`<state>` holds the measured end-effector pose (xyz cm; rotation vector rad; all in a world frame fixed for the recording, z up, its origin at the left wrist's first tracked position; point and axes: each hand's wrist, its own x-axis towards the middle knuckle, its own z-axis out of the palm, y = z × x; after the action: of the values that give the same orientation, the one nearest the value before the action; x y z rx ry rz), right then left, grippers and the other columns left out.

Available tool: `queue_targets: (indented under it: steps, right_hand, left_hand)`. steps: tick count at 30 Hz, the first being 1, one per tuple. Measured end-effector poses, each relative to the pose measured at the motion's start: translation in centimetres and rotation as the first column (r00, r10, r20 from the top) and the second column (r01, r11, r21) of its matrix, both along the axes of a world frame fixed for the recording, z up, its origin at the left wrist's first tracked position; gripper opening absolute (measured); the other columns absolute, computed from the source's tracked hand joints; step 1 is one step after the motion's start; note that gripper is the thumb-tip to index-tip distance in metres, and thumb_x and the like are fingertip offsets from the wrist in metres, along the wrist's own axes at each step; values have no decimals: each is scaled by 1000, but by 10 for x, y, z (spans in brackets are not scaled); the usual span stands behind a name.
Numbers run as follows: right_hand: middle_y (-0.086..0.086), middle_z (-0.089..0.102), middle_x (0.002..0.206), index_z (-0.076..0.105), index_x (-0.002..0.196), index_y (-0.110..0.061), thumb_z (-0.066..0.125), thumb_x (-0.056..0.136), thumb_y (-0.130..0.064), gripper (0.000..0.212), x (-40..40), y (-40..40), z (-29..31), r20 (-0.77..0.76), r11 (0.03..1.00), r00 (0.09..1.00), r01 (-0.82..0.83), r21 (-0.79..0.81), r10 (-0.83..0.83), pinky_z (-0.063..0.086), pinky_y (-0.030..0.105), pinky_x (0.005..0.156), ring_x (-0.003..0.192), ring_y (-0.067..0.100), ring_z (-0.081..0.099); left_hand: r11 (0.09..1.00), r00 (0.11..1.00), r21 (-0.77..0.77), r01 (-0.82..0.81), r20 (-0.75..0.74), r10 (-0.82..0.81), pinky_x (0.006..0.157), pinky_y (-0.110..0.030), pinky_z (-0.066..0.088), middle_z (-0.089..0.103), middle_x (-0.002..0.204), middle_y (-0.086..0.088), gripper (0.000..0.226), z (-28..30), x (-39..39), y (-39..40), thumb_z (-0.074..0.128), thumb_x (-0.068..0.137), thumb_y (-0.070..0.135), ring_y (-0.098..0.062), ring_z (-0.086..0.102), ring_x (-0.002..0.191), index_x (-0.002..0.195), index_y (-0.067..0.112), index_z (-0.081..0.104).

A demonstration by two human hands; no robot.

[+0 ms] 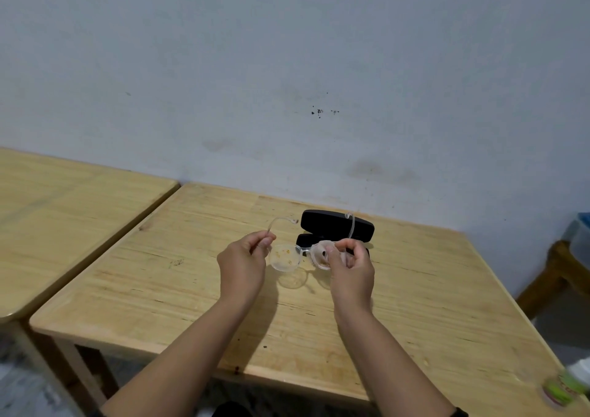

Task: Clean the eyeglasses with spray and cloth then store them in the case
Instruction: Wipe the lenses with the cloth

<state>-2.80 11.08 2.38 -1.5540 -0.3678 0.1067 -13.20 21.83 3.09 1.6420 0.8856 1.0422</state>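
Observation:
Clear-framed eyeglasses (287,257) hang above the wooden table (191,276), temples unfolded and pointing away from me. Yellowish specks dirty the left lens. My left hand (244,263) pinches the left temple near the hinge. My right hand (349,268) grips the right rim, its thumb pressed on the right lens. A black glasses case (336,226) lies open behind the glasses, partly hidden by them and by my right hand. At the table's right front corner lies a blurred white and green object (571,384); I cannot tell whether it is the spray. No cloth shows.
A second wooden table (64,212) stands close on the left with a narrow gap between. A grey wall rises right behind both. At the far right is a wooden stool or stand (555,273) with a blue-lidded container (579,237) on it.

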Motion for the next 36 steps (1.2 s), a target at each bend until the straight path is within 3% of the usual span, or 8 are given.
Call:
queue_targets:
  steps: [4,8,15,21,25,29,33,36]
  right_hand:
    - [-11,57,69,61,68,-25,57,86,-8,25,2,-1,3,-23,997,998,-67,-32,67,41,24,63,68,11,52]
    - [-16,63,58,65,56,-26,52,82,-3,37,4,-3,3,-83,988,991,-114,-100,106,38,27,57,65,14,50]
    - [-12,65,67,68,65,-25,64,77,-19,14,-1,-14,2,-71,969,970,-236,-71,231,45,29,64,69,13,55]
    - [-7,68,81,70,83,-21,65,84,-14,9,-12,-18,-6,-93,991,992,99,85,-91,48,9,60,76,3,62]
    - [-13,68,85,71,90,-18,62,86,-9,13,-18,-10,-3,-189,932,952,282,227,-242,48,3,65,81,-5,63]
    - [-16,66,82,71,90,-16,60,87,-6,15,-15,-12,4,-203,922,952,278,270,-228,45,2,61,72,-17,61]
    - [-12,68,86,70,92,-15,67,83,-10,11,-13,-19,8,-179,937,973,195,289,-147,44,1,59,73,-17,61]
    - [-8,71,89,71,89,-19,73,78,-14,12,-9,-21,7,-171,944,973,196,264,-154,48,5,62,80,-7,65]
  left_hand:
    - [1000,1000,-13,2,1,-2,63,2,42,72,87,-1,16,2,0,1,58,89,15,-4,66,78,97,12,72]
    - [1000,1000,-10,0,7,0,62,3,41,71,88,1,16,4,-1,1,57,90,13,1,63,75,97,11,72]
    - [1000,999,3,-24,22,24,63,4,40,70,88,5,16,6,-2,-1,57,90,15,0,65,78,96,13,72]
    - [994,999,95,-52,14,51,71,5,37,72,91,2,16,0,0,-14,59,89,13,-7,65,85,97,13,72]
    - [983,1000,184,0,4,-1,65,2,36,71,80,9,17,-4,5,-28,56,90,10,0,63,74,86,16,71]
    - [971,999,235,38,2,-39,60,0,37,64,73,19,17,-2,8,-37,54,91,8,13,58,68,85,16,68]
    - [976,998,208,65,-19,-62,55,-7,38,68,75,16,17,1,11,-35,52,93,16,-5,57,63,86,21,66]
    - [986,992,107,127,-3,-127,61,-4,40,70,83,13,18,5,13,-35,51,93,19,1,62,71,86,23,66]
